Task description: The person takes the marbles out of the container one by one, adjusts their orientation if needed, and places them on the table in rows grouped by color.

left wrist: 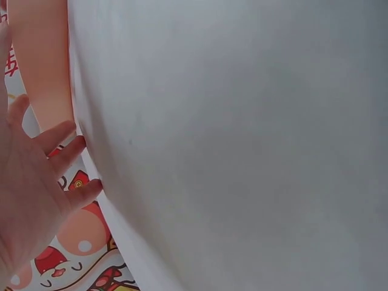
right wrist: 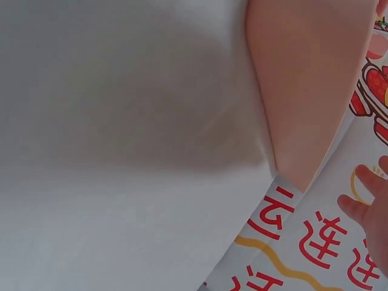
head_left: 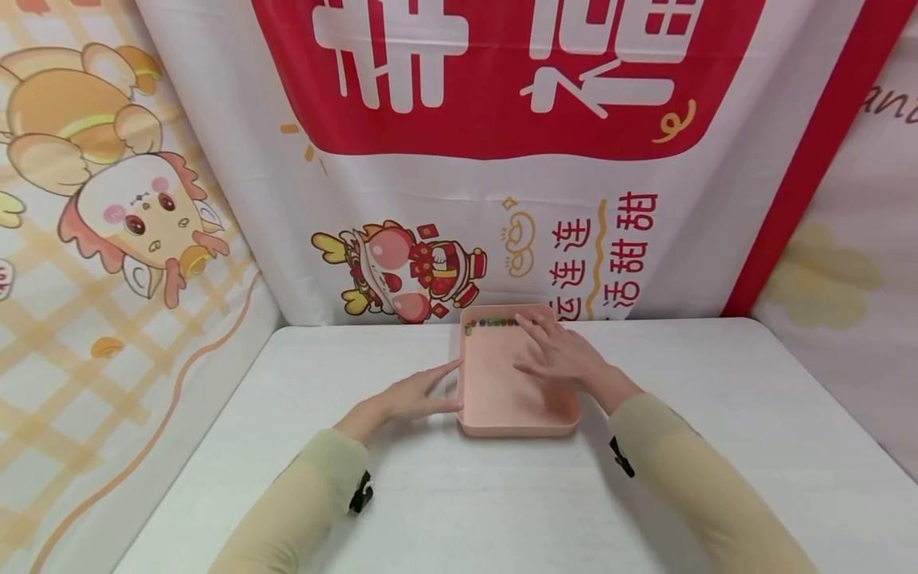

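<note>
A shallow pink tray (head_left: 518, 431) stands at the far side of the white table, close to the hanging cloth. Along its far wall lies a row of small round coloured pieces (head_left: 495, 323), marble-like, green, blue and brownish, with a few in the far left corner. My left hand (head_left: 412, 396) is beside the tray's left wall, thumb and fingers spread, tips right at the rim. Over the right part of the tray reaches my right hand (head_left: 562, 355), its fingers extended towards the row and covering its right end. Both wrist views show the tray's outer wall (right wrist: 309, 79) and spread fingers.
The white table (head_left: 430, 510) extends in front of the tray and to both sides. Behind it hangs a red and white printed cloth (head_left: 488, 119). Patterned cloths (head_left: 93, 319) also hang at left and right.
</note>
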